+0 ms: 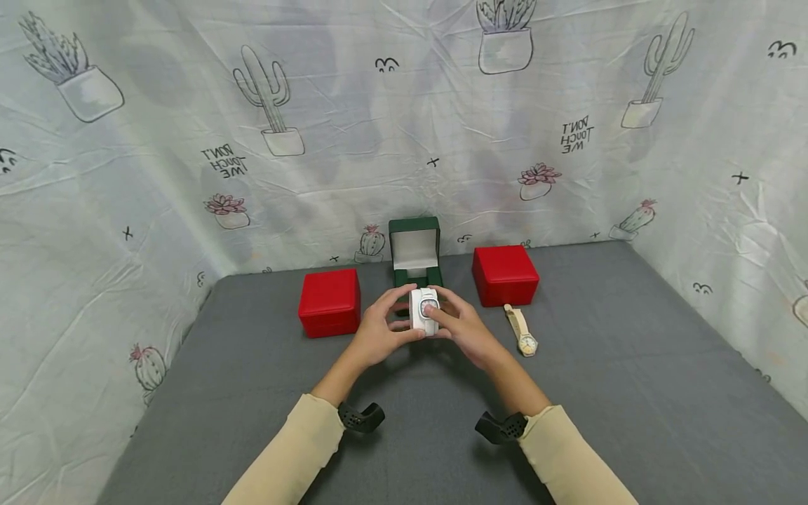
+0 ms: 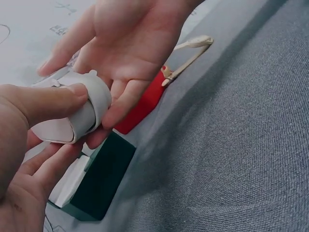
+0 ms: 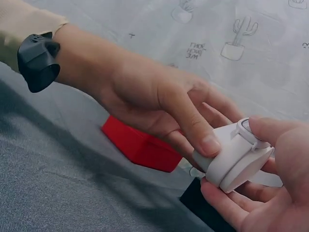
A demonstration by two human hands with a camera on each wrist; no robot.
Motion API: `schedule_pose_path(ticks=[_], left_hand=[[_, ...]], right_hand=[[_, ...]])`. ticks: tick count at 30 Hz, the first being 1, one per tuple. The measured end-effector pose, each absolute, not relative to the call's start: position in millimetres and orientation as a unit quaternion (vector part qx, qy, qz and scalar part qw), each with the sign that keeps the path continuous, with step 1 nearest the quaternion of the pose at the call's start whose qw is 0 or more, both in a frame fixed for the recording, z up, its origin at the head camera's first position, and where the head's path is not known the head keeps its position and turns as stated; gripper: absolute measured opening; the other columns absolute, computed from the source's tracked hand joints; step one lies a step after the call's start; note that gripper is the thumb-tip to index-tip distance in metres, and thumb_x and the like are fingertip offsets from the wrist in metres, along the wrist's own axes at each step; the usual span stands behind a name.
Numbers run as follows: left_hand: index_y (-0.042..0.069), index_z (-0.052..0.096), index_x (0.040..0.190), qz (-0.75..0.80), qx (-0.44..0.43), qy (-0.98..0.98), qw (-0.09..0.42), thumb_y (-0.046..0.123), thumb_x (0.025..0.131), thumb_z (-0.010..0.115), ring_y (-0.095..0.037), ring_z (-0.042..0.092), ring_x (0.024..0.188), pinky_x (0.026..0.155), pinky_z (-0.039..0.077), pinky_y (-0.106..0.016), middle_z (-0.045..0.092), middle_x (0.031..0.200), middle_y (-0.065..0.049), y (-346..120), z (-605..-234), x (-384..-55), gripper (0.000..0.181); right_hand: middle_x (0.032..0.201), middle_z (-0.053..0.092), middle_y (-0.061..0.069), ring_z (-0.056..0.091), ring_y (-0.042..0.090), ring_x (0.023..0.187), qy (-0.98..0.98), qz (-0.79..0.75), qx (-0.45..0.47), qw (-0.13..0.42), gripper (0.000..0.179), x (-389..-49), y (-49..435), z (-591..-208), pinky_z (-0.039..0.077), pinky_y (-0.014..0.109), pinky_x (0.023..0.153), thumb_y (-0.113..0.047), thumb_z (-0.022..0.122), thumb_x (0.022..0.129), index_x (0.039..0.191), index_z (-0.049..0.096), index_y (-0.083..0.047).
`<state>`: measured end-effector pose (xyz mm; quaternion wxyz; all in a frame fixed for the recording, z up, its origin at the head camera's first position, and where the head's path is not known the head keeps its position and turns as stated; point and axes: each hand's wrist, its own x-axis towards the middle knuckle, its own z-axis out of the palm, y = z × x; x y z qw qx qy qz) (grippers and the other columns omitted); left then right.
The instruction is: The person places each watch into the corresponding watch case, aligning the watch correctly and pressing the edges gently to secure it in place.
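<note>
Both hands hold a white watch (image 1: pixel 425 324) wrapped round a white cushion (image 1: pixel 414 308), raised over the middle of the table. My left hand (image 1: pixel 381 330) grips the cushion's left end, its thumb on the near side and its fingers at the far side and underneath. From the right, my right hand (image 1: pixel 463 326) holds the other end, its thumb over the watch dial (image 3: pixel 245 124). In the left wrist view, the white strap (image 2: pixel 99 94) curves round the cushion. Just behind the hands stands a green watch box (image 1: pixel 414 245), lid up, with a pale lining.
One closed red box (image 1: pixel 330 303) stands left of the green box, another red box (image 1: pixel 505 275) right of it. Before the right one lies a gold-coloured watch (image 1: pixel 521 333) on the grey tablecloth (image 1: pixel 423 456). A printed white cloth (image 1: pixel 353 126) hangs behind.
</note>
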<state>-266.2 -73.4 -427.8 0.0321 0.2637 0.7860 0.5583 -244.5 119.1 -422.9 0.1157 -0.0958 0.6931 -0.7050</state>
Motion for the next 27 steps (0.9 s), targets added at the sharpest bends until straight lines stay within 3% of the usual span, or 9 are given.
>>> schedule_pose_path(ticks=[7,14,23,27], left_hand=[[0.039,0.041,0.131,0.516,0.268,0.814,-0.001,0.025,0.068,0.08,-0.015,0.055,0.107,0.078,0.054,-0.026,0.048,0.128,0.01,-73.4,-427.1,-267.4,0.076],[0.036,0.042,0.131,0.521,0.244,0.818,0.022,0.022,0.067,0.081,-0.025,0.057,0.104,0.079,0.054,-0.03,0.05,0.127,0.005,-74.8,-429.2,-273.2,0.076],[0.025,0.043,0.135,0.515,0.178,0.838,0.021,0.018,0.068,0.08,-0.023,0.06,0.101,0.074,0.055,-0.029,0.048,0.131,0.001,-70.4,-416.9,-297.5,0.077],[0.022,0.038,0.138,0.486,0.188,0.853,0.022,0.017,0.071,0.078,-0.022,0.06,0.103,0.075,0.055,-0.028,0.046,0.135,-0.001,-64.6,-412.0,-308.4,0.078]], right_hand=[[0.127,0.048,0.013,0.054,0.021,0.102,0.687,-0.713,-0.075,0.12,0.055,-244.9,119.0,-423.0,0.053,0.036,0.084,-0.032,0.058,0.088,0.137,0.036,-0.019],[0.13,0.049,0.014,0.057,0.021,0.103,0.713,-0.689,-0.064,0.114,0.06,-246.0,118.9,-426.8,0.05,0.042,0.088,-0.035,0.058,0.088,0.138,0.033,-0.015],[0.121,0.06,0.007,0.06,0.022,0.106,0.781,-0.62,-0.036,-0.066,0.038,-265.0,116.6,-420.6,0.051,0.038,0.086,-0.029,0.059,0.088,0.123,0.054,-0.016],[0.12,0.062,0.008,0.059,0.021,0.108,0.81,-0.576,-0.059,-0.092,0.038,-274.8,115.4,-418.7,0.049,0.039,0.09,-0.023,0.061,0.088,0.124,0.056,-0.014]])
